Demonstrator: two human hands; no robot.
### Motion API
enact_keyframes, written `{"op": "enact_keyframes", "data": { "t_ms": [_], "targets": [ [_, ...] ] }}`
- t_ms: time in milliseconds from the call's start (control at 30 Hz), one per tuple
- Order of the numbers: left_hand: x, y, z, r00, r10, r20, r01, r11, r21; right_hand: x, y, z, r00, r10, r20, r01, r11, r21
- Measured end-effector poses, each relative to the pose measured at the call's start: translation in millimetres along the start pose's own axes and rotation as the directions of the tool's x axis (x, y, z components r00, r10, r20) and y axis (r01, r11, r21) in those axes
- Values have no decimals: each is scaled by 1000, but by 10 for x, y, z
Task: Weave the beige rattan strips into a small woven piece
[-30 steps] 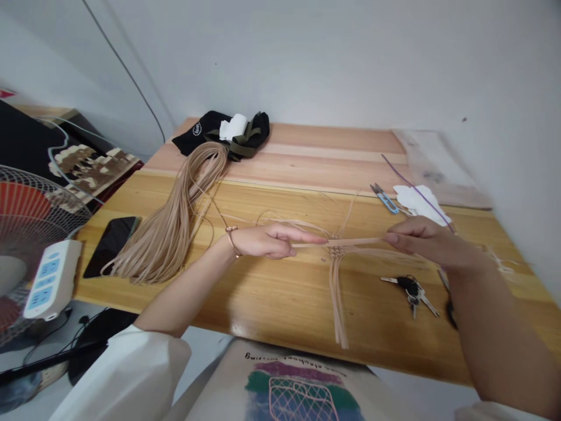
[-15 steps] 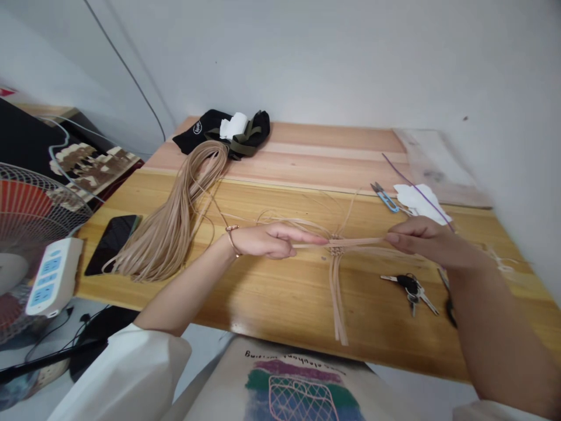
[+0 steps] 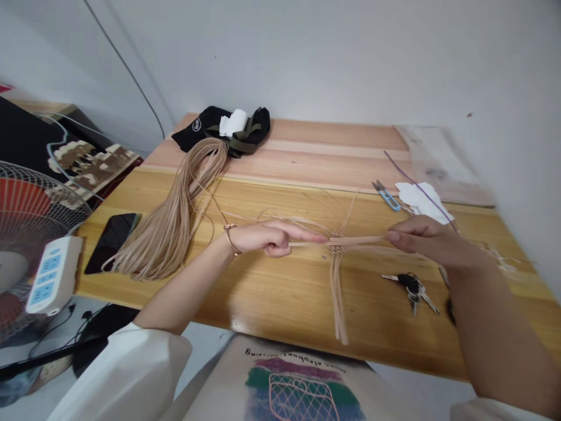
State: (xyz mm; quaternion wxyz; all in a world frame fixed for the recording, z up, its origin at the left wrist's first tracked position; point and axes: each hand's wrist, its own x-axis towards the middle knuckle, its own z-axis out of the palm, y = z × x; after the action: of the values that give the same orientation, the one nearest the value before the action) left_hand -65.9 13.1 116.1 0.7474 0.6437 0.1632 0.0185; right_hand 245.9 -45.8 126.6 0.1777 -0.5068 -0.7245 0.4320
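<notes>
A small woven patch (image 3: 336, 245) of flat tan strips lies on the table in front of me, with loose strips (image 3: 337, 298) running toward me and others fanning away. My left hand (image 3: 269, 237) is left of it, index finger stretched out to its edge. The other fingers are curled round a tan strip (image 3: 300, 244) that leads to the patch. To the right, my right hand (image 3: 425, 237) pinches the tan strips (image 3: 362, 240) between thumb and fingers, holding them out straight and taut from the patch. How many strips it grips is hidden.
A thick hank of tan strips (image 3: 170, 222) and a phone (image 3: 111, 242) lie left; a black bag (image 3: 245, 131) is behind. Blue thread snips (image 3: 386, 196), white paper (image 3: 423, 202) and keys (image 3: 412, 286) lie near my right hand. A power strip (image 3: 55, 275) stands at the left edge.
The thumb and lower fingers of my left hand have curled in more, while its index finger stays at the patch. My right hand keeps its pinch in nearly the same place.
</notes>
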Motion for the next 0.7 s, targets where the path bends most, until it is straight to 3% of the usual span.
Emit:
{"op": "enact_keyframes", "data": {
  "t_ms": [700],
  "targets": [
    [8, 15, 3, 1000, 16, -5, -16, 999, 29, 2, 28, 2, 1000, 16, 0, -16, 1000, 8]
  ]
}}
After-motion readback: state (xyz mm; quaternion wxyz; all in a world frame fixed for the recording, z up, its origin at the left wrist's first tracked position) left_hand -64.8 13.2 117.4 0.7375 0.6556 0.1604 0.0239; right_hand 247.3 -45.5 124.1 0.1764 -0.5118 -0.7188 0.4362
